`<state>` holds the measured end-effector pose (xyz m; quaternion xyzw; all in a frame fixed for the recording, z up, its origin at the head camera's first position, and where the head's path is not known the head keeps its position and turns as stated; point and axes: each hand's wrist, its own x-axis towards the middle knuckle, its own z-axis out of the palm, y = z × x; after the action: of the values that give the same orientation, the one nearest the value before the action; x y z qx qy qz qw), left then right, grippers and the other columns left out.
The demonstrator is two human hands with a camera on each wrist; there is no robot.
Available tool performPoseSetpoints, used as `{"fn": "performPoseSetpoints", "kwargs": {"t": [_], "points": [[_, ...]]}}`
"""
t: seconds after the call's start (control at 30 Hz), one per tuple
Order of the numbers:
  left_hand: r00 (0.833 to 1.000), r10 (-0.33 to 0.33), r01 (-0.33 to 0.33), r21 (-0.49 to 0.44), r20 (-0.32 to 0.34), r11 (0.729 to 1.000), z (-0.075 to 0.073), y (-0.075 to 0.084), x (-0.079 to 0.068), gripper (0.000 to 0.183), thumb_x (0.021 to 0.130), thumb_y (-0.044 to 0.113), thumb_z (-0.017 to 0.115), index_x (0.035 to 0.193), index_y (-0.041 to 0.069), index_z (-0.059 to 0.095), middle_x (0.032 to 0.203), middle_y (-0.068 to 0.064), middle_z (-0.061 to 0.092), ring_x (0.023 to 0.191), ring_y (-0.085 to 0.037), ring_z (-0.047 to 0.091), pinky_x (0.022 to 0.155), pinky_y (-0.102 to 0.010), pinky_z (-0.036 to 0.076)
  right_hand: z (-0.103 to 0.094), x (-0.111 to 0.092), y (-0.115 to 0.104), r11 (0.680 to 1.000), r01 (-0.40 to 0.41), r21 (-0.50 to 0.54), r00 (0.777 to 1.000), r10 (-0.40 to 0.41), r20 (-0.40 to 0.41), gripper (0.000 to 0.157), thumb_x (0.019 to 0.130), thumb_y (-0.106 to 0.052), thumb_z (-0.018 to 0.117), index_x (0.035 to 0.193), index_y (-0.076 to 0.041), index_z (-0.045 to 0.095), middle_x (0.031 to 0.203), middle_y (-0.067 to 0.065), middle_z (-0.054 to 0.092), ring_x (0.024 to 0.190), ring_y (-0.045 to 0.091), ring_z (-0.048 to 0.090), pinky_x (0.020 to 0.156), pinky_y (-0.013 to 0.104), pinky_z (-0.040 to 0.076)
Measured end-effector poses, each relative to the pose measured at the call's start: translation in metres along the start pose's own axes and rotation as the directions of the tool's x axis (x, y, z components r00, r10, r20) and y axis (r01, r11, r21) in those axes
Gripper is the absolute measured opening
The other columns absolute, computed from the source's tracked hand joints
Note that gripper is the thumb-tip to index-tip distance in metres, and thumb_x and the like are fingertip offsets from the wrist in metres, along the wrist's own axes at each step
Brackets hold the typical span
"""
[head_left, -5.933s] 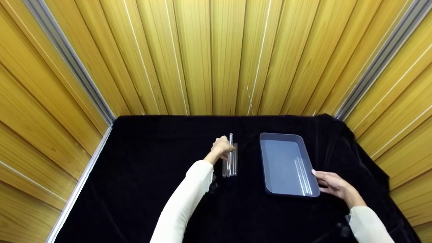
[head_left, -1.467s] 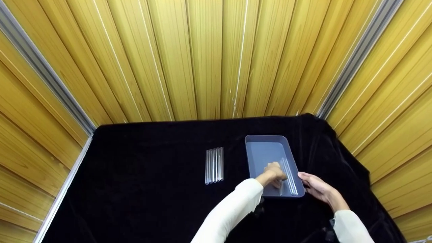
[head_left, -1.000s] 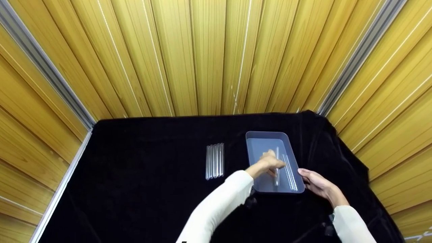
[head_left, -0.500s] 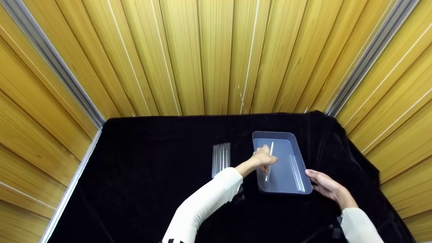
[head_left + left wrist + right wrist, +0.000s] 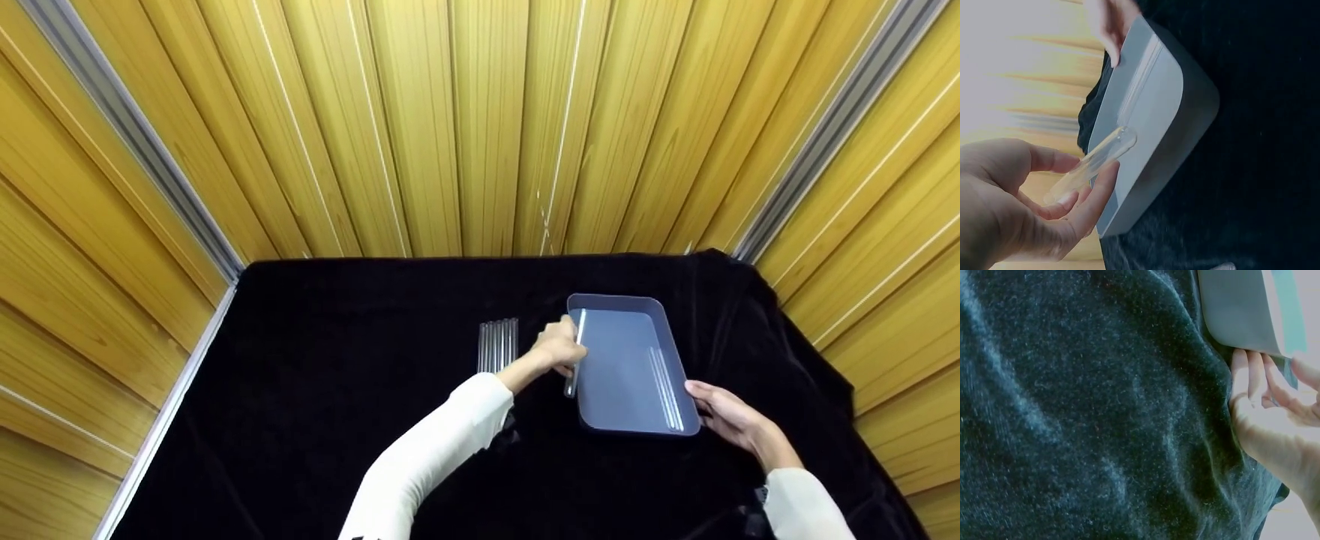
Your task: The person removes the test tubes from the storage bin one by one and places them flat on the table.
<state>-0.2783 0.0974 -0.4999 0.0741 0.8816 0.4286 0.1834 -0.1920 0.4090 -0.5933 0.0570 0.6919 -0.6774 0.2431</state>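
Note:
My left hand (image 5: 559,346) pinches a clear glass test tube (image 5: 1098,157) between thumb and fingers, held tilted over the left rim of a blue-grey tray (image 5: 619,405). The tube's rounded end points away from the palm in the left wrist view. At least two more clear test tubes (image 5: 666,390) lie side by side along the tray's right wall. My right hand (image 5: 739,418) holds the tray's right side, thumb at the rim and fingertips against the outer wall (image 5: 1241,315). Left of the tray, several test tubes (image 5: 497,346) lie in a neat row, their near ends hidden by my left sleeve.
Black velvety cloth (image 5: 337,375) covers the table, with folds at the right. Yellow wood-patterned walls (image 5: 450,150) close off the back and both sides, with metal strips at the corners. My left forearm (image 5: 427,457) reaches across the front.
Earlier my left hand was at the row on the cloth, then reached into the tray. It has since lifted a test tube and carried it left to the rim. My right hand stays at the tray.

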Motion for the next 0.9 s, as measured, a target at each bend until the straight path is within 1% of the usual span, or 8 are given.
{"fn": "performPoseSetpoints", "kwargs": {"t": [0.2, 0.47, 0.5, 0.6, 0.63, 0.73, 0.83, 0.9], "points": [[0.999, -0.036, 0.035, -0.040, -0.029, 0.999, -0.021, -0.009, 0.003, 0.018, 0.086, -0.003, 0.063, 0.099, 0.004, 0.055, 0.075, -0.007, 0.060, 0.056, -0.020, 0.069, 0.062, -0.039, 0.067, 0.000, 0.001, 0.000, 1.000, -0.004, -0.011, 1.000, 0.004, 0.010, 0.053, 0.111, -0.029, 0.041, 0.147, 0.008, 0.031, 0.114, -0.013, 0.067, 0.105, -0.003, 0.061, 0.092, 0.024, 0.055], [0.995, -0.039, 0.043, 0.047, -0.093, 0.998, -0.053, -0.029, 0.012, 0.024, 0.085, -0.003, 0.061, 0.109, 0.001, 0.058, 0.087, -0.014, 0.068, 0.063, -0.024, 0.075, 0.062, -0.035, 0.067, -0.001, 0.002, -0.002, 1.000, 0.005, -0.020, 1.000, -0.005, 0.003, 0.055, 0.111, -0.029, 0.041, 0.147, 0.010, 0.030, 0.114, -0.013, 0.066, 0.105, -0.002, 0.061, 0.091, 0.025, 0.055], [0.994, -0.046, 0.052, 0.056, -0.098, 0.997, -0.057, -0.033, 0.018, 0.023, 0.085, -0.002, 0.061, 0.108, 0.002, 0.058, 0.088, -0.015, 0.069, 0.063, -0.024, 0.075, 0.061, -0.036, 0.067, -0.001, 0.003, -0.003, 1.000, 0.006, -0.025, 1.000, -0.006, -0.002, 0.057, 0.111, -0.030, 0.041, 0.148, 0.011, 0.027, 0.115, -0.012, 0.066, 0.105, -0.002, 0.060, 0.091, 0.025, 0.055], [0.991, -0.014, 0.027, 0.092, -0.133, 0.995, -0.056, -0.071, 0.056, 0.021, 0.081, 0.005, 0.061, 0.102, 0.008, 0.060, 0.080, -0.011, 0.069, 0.053, -0.017, 0.069, 0.048, -0.029, 0.062, -0.001, 0.003, -0.003, 0.999, 0.006, -0.042, 1.000, -0.006, -0.010, 0.064, 0.111, -0.031, 0.040, 0.150, 0.015, 0.021, 0.119, -0.010, 0.065, 0.105, -0.004, 0.059, 0.092, 0.025, 0.055], [0.990, -0.023, 0.038, 0.104, -0.138, 0.994, -0.058, -0.075, 0.058, 0.021, 0.081, 0.005, 0.062, 0.102, 0.008, 0.061, 0.082, -0.012, 0.071, 0.055, -0.019, 0.070, 0.050, -0.031, 0.063, -0.001, 0.003, -0.003, 0.999, 0.005, -0.044, 1.000, -0.006, -0.011, 0.065, 0.111, -0.031, 0.041, 0.150, 0.016, 0.020, 0.120, -0.010, 0.065, 0.105, -0.004, 0.059, 0.092, 0.025, 0.055], [0.987, -0.028, 0.048, 0.121, -0.160, 0.991, -0.066, -0.079, 0.050, 0.016, 0.081, 0.007, 0.061, 0.097, 0.010, 0.063, 0.072, -0.006, 0.068, 0.057, -0.020, 0.073, 0.054, -0.033, 0.065, -0.002, 0.001, 0.001, 0.999, 0.008, -0.046, 1.000, -0.008, 0.000, 0.062, 0.111, -0.031, 0.040, 0.150, 0.015, 0.023, 0.119, -0.011, 0.066, 0.105, -0.003, 0.060, 0.092, 0.026, 0.055], [0.984, -0.097, 0.111, 0.084, -0.153, 0.990, -0.087, -0.054, 0.011, 0.009, 0.086, 0.005, 0.064, 0.095, 0.004, 0.065, 0.077, -0.008, 0.067, 0.072, -0.029, 0.078, 0.071, -0.041, 0.068, -0.001, 0.000, 0.002, 0.999, 0.010, -0.046, 1.000, -0.010, 0.010, 0.062, 0.111, -0.030, 0.040, 0.149, 0.015, 0.023, 0.116, -0.011, 0.066, 0.105, -0.001, 0.060, 0.092, 0.026, 0.055], [0.982, -0.107, 0.116, 0.053, -0.158, 0.992, -0.095, -0.056, 0.008, 0.004, 0.086, 0.004, 0.063, 0.090, 0.003, 0.064, 0.077, -0.009, 0.068, 0.072, -0.031, 0.078, 0.071, -0.042, 0.067, -0.001, 0.001, 0.001, 0.999, 0.013, -0.049, 1.000, -0.013, 0.008, 0.064, 0.111, -0.031, 0.040, 0.150, 0.016, 0.020, 0.116, -0.012, 0.066, 0.105, -0.002, 0.060, 0.092, 0.026, 0.055]]}}
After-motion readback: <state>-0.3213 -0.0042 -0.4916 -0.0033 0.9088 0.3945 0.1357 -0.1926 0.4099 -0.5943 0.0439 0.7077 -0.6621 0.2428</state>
